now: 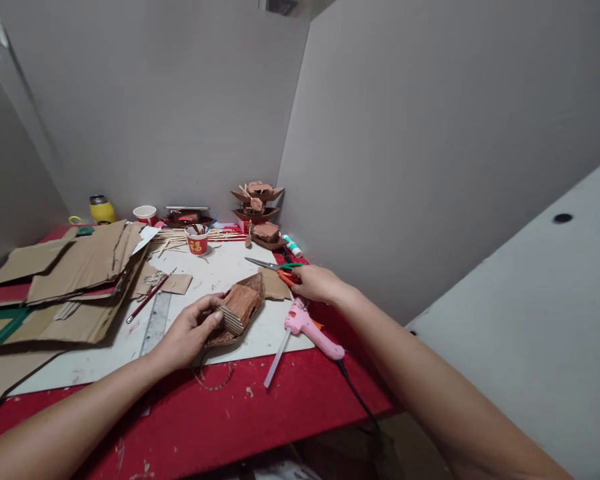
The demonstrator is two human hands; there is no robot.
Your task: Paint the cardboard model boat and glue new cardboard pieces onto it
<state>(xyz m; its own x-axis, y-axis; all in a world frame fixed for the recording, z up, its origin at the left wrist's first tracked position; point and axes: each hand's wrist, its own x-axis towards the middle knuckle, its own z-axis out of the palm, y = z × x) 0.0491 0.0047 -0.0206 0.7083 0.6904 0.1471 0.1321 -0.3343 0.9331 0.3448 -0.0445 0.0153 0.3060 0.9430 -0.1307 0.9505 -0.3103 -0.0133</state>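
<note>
My left hand [194, 330] is closed at the near end of a small brown cardboard boat model [244, 300]. Its thumb presses on a ribbed corrugated piece [231, 320] at that end; whether this piece is fixed to the boat I cannot tell. Farther right, my right hand [313, 281] has its fingers curled at the green and orange handles of a pair of scissors [267, 264], whose blades point left. Just below that hand lies a pink hot glue gun [310, 328] with a glue stick in it, partly over the red table edge.
Torn cardboard sheets [75, 267] pile up on the left. A ruler [156, 323] and pencil [150, 298] lie on white board. Behind stand a red paper cup [197, 241], wooden sticks [225, 235], stacked boat models [257, 200] and a yellow bottle [103, 211]. A grey wall rises at right.
</note>
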